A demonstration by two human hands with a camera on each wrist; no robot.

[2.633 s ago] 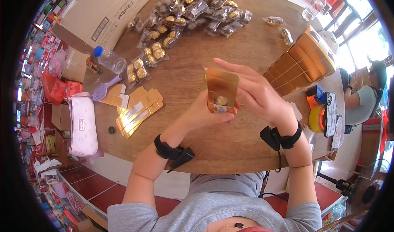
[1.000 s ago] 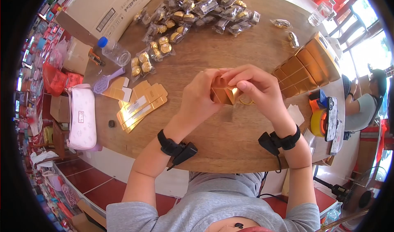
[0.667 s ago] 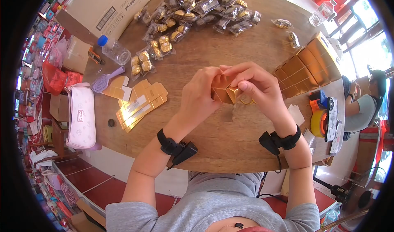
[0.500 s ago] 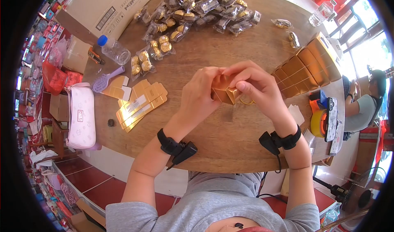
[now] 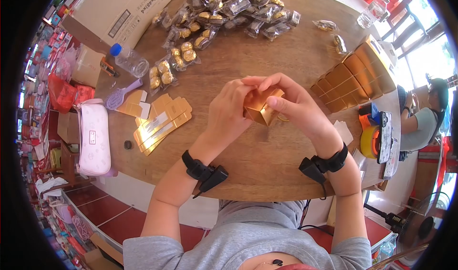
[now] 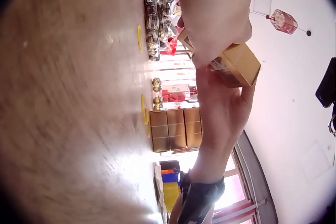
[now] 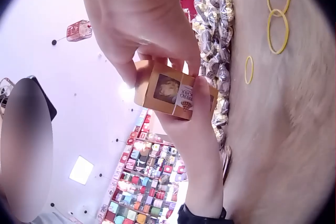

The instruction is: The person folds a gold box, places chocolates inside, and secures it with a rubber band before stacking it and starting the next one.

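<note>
A small gold carton (image 5: 260, 112) is held above the table between both hands. My left hand (image 5: 228, 108) grips it from the left, fingers curled over its far side. From the other side my right hand (image 5: 305, 108) holds it, thumb lying against its end flap. In the right wrist view the carton (image 7: 148, 85) shows a clear window with a wrapped chocolate behind it and a printed label. There the left thumb (image 7: 201, 95) presses beside the label. The left wrist view shows one plain gold face of the carton (image 6: 242, 64); the hands hide much of the rest.
Packets of gold-wrapped chocolates (image 5: 234, 7) lie heaped at the back. Flat gold cartons (image 5: 164, 122) are at left, near a purple hairbrush (image 5: 123, 94) and plastic bottle (image 5: 129, 61). Stacked gold boxes (image 5: 355, 76) and tape (image 5: 368, 137) stand right. Yellow bands (image 7: 278, 30) lie on the table.
The carton first stood with its tall flap up and the right hand flat beside it. It has since been tilted over and its flap folded down. Lately the right thumb has shifted slightly across the end.
</note>
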